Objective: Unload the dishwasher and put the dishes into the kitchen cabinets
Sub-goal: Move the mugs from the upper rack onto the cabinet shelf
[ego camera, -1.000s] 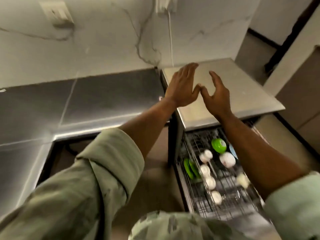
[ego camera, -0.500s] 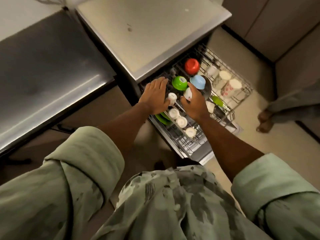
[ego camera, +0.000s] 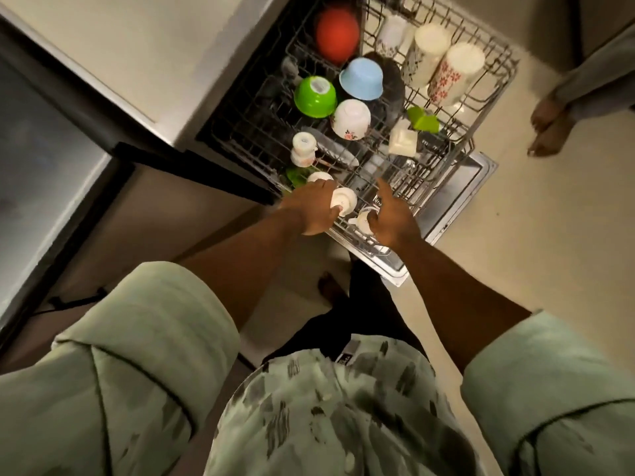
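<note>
- two small cups sit at the near edge of the rack [ego camera: 496, 97], centre of the frame. my left hand [ego camera: 309, 211] is wrapped round the left cup [ego camera: 344, 201]; my right hand [ego camera: 393, 221] curls on the right cup [ego camera: 362, 219], forefinger out.
- how will they handle?
- light, glazed, probably slippery and breakable; i'd grip round the body. rack prongs could snag, the green bowl [ego camera: 315, 96] crowds above, someone's foot [ego camera: 549, 128] stands at right.
</note>
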Demonstrator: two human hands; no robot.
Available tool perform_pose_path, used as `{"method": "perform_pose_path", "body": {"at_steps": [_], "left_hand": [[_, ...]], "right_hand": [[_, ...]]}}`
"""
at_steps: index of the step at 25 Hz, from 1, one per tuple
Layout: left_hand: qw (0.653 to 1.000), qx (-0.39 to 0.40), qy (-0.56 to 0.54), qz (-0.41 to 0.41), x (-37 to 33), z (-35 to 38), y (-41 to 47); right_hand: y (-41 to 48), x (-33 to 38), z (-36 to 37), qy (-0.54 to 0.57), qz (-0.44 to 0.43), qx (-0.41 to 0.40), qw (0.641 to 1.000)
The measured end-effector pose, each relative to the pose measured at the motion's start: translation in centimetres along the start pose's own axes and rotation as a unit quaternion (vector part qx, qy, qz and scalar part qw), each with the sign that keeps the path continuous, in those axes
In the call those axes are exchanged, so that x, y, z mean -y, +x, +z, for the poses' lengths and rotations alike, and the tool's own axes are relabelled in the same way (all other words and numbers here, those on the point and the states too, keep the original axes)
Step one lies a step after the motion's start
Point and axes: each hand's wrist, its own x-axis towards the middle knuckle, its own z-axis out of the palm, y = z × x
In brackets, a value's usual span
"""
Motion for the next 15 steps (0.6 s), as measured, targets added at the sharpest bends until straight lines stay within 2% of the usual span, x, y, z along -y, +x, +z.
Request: {"method": "perform_pose_path", "body": {"at_steps": [3,5,8,10,15], "left_hand": [[0.999,0.021,0.025,-0.015,0.3,1.6,3.6],[0.998,0.035,0.045,-0.023,0.0,2.6,5.2],[0.994,0.079,0.07,-0.015,-0.4,3.9,7.6],[0.986,0.095,0.134,-0.011,-0.7,4.9,8.6],[0.97,0.03,0.24,-0.037,-1.4,6.8,9.9]], "right_hand": [[2.5,-1.9,1.6,-0.075,0.008,0.046,0.996],[3.6,-3.3,2.7,-0.123,-0.021,0.085,0.989],[4.9,-4.9,4.0,-0.247,-0.086,0.13,0.956],[5.2,-5.5,4.7,-0.29,-0.111,0.14,0.94],[6.1,-6.0,5.4,-0.317,-0.126,0.137,0.93]]}}
